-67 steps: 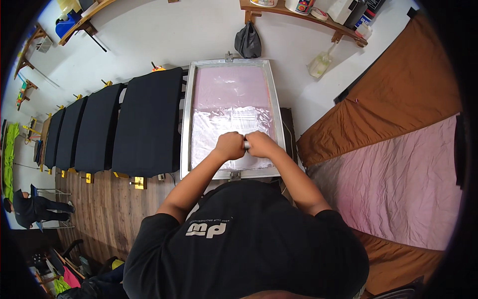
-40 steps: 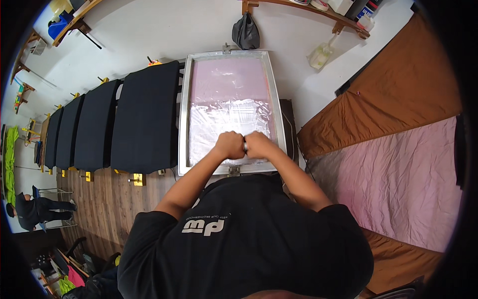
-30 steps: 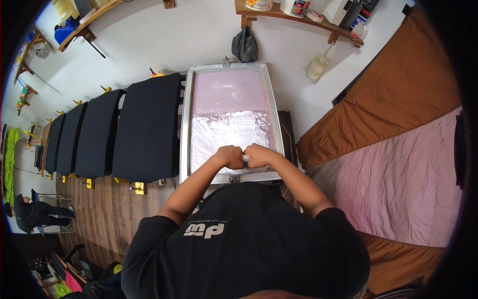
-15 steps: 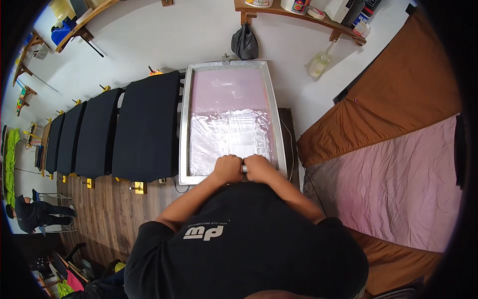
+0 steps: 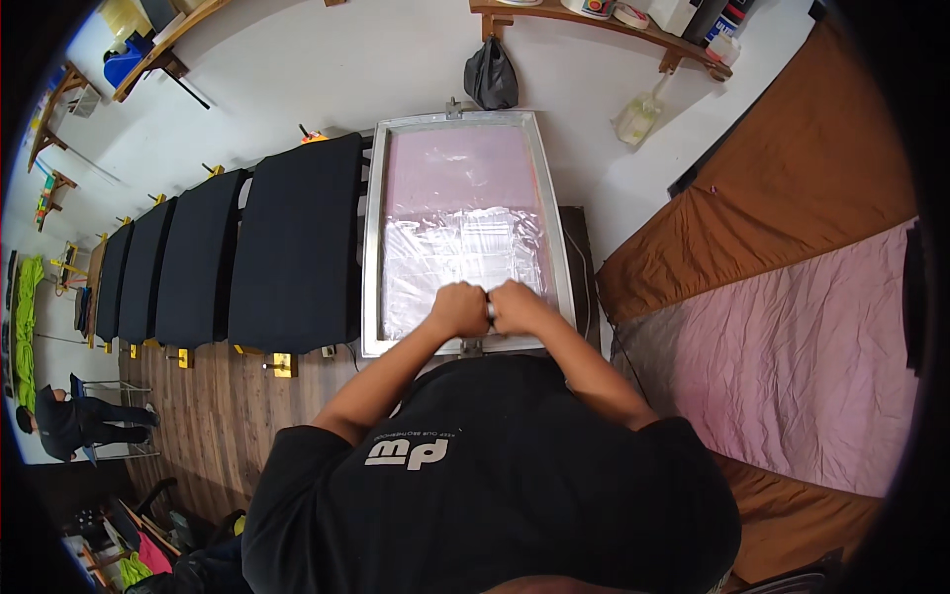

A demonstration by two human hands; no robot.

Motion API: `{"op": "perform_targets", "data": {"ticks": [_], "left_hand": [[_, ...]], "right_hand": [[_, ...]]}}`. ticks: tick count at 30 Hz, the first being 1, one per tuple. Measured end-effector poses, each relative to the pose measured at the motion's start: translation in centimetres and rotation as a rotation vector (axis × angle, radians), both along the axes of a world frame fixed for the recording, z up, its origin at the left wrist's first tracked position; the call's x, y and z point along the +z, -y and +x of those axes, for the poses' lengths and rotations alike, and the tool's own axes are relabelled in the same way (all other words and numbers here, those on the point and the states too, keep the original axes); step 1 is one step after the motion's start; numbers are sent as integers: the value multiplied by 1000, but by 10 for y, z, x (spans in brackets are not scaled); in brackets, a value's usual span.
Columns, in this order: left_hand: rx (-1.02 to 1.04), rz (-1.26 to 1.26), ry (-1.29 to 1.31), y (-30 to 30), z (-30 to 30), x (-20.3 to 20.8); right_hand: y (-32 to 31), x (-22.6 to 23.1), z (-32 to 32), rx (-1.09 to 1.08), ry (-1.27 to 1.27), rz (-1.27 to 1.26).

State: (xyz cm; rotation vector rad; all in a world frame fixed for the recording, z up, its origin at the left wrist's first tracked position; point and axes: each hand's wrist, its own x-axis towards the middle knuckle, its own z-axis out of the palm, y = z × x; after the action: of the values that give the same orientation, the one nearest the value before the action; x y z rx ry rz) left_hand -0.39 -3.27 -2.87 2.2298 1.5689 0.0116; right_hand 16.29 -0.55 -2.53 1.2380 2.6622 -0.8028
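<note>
A screen-printing frame [image 5: 371,247] with a silver metal rim lies in front of me. Its mesh [image 5: 460,168] is pinkish at the far half, and a shiny, wrinkled clear film [image 5: 426,247] covers the nearer half. Over the near end of the mesh, my left hand [image 5: 459,309] and my right hand [image 5: 519,308] are closed side by side in fists. Both grip a squeegee [image 5: 491,312], of which only a short pale grey bit shows between them. The rest of it is hidden under my fingers.
Several boards covered in black fabric [image 5: 297,243] stand in a row to the left. Brown and pink cloth [image 5: 762,376] hangs at the right. A shelf [image 5: 604,25] and a dark bag [image 5: 491,74] are on the far wall. Another person [image 5: 74,421] is at the far left.
Both hands have moved a little away from my body over the mesh, still gripping the squeegee. A metal clamp at the frame's near edge now shows. The view has shifted slightly.
</note>
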Motion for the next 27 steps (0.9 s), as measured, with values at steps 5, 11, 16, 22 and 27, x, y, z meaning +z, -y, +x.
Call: {"op": "perform_targets", "data": {"ticks": [5,11,16,22,27], "left_hand": [[13,-109,-26,15,-1,12],[101,223,117,-8,-2,-2],[54,338,161,32,6,-38],[24,41,107,41,-4,-2],[93,159,91,-19,-4,-6]], "right_hand": [[12,4,2,-20,-8,-59],[-15,7,0,-93,-87,75],[33,-35,8,-116,-193,250],[40,14,3,-60,-31,-5],[-21,-3,1,-110,-118,110]]}}
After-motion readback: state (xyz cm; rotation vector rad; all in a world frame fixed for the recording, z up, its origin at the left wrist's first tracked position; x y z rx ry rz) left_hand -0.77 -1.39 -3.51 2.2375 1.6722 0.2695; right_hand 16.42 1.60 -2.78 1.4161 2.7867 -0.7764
